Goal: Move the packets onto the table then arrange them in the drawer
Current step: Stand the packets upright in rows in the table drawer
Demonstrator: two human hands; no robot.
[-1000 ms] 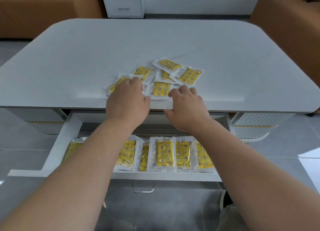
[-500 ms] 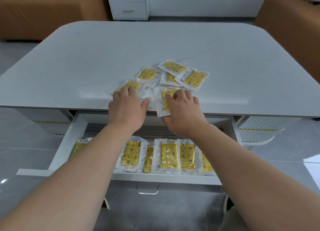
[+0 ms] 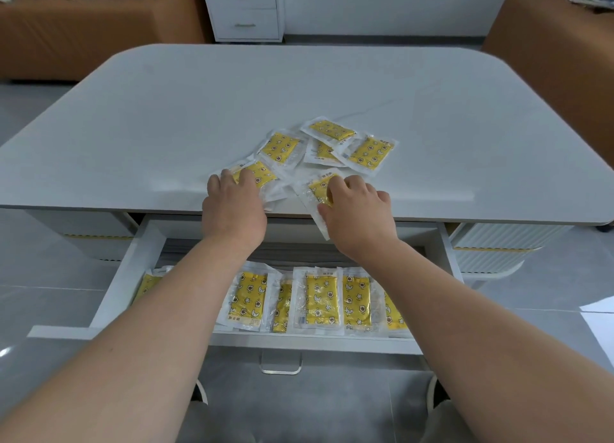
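Several yellow star-print packets [image 3: 365, 151] lie in a loose pile near the front edge of the grey table [image 3: 166, 127]. My left hand [image 3: 232, 206] rests its fingertips on top of the nearest left packet [image 3: 262, 173], which lies flat by the edge. My right hand [image 3: 360, 215] pinches another packet [image 3: 317, 191], whose lower end hangs over the table edge. Below, the white drawer [image 3: 126, 276] is pulled out. It holds a row of several packets [image 3: 320, 298] side by side, partly hidden by my forearms.
A white drawer cabinet [image 3: 246, 9] stands against the far wall. Brown upholstered seats [image 3: 83, 27] flank the table at back left and at the right [image 3: 558, 53]. The drawer handle [image 3: 280, 364] juts toward me. Grey tiled floor surrounds the table.
My right hand has turned one packet lengthwise and dragged it over the table edge. My left hand has slid back toward the edge with its packet.
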